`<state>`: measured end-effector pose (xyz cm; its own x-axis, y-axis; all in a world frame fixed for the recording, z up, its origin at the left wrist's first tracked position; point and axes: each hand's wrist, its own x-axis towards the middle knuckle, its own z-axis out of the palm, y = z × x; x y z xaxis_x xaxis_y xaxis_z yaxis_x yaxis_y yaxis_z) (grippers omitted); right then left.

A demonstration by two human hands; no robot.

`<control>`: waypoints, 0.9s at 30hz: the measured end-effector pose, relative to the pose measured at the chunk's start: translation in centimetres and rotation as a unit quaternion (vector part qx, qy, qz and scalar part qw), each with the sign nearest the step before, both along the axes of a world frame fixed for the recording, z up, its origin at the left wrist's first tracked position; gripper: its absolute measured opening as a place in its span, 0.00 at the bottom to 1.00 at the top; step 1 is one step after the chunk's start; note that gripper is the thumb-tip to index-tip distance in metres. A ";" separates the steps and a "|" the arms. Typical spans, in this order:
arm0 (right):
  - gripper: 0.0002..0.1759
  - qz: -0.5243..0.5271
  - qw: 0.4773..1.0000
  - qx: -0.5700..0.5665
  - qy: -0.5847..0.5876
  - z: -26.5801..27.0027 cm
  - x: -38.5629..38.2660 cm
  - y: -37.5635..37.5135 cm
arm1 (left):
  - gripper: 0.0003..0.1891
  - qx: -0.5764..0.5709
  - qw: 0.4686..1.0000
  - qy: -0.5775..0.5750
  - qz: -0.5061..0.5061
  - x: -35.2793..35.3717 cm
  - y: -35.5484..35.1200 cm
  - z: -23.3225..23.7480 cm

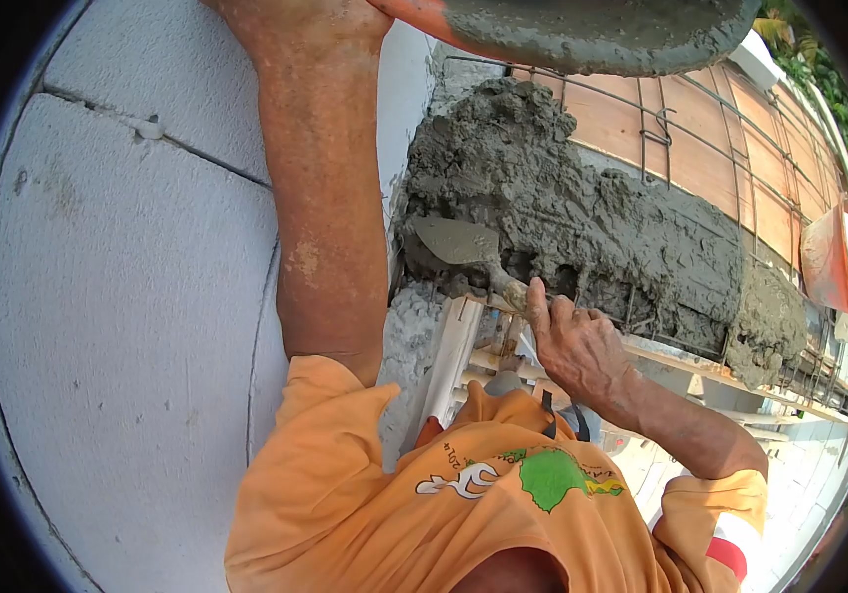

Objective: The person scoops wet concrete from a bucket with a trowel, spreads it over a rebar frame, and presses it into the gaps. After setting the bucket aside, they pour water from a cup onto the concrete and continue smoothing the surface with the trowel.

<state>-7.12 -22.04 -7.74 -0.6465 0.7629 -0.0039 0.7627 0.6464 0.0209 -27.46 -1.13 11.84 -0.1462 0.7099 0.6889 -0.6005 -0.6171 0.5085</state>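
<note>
My right hand is closed around the handle of a trowel. Its mortar-smeared blade lies against the wet grey mortar, which is heaped along the top of a beam. My left hand reaches to the top edge of the view, where its fingers are cut off. It meets the rim of an orange mortar bucket, tilted above the heap and coated inside with grey mortar. Only the lower part of this bucket shows.
Pale block wall fills the left side. Thin steel bars stand out of the mortar before plywood formwork. A second orange bucket is at the far right. Wooden scaffold pieces lie below the beam.
</note>
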 end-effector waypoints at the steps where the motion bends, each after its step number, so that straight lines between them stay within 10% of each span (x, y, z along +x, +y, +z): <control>1: 0.37 0.016 1.000 -0.009 0.000 0.4 0.3 -0.6 | 0.13 -0.011 1.000 0.000 -0.005 0.1 -0.1 0.0; 9: 0.36 0.042 0.999 0.002 0.023 -1.1 0.5 -2.3 | 0.14 0.041 0.993 0.041 -0.106 0.5 -1.4 -1.2; 16: 0.42 -0.027 0.998 -0.004 0.055 -3.0 1.8 -4.4 | 0.14 -0.064 0.987 -0.007 0.148 0.7 -0.3 -1.2; 27: 0.34 -0.373 0.886 -0.026 0.274 1.5 18.2 -1.3 | 0.14 -0.092 0.993 0.006 0.079 0.4 0.6 -1.4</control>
<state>11.07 -23.32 -6.22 0.1209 0.9869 0.1069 0.8643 -0.0517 -0.5003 -27.04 -0.53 10.42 -0.2590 0.7923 0.5524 -0.4963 -0.5998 0.6276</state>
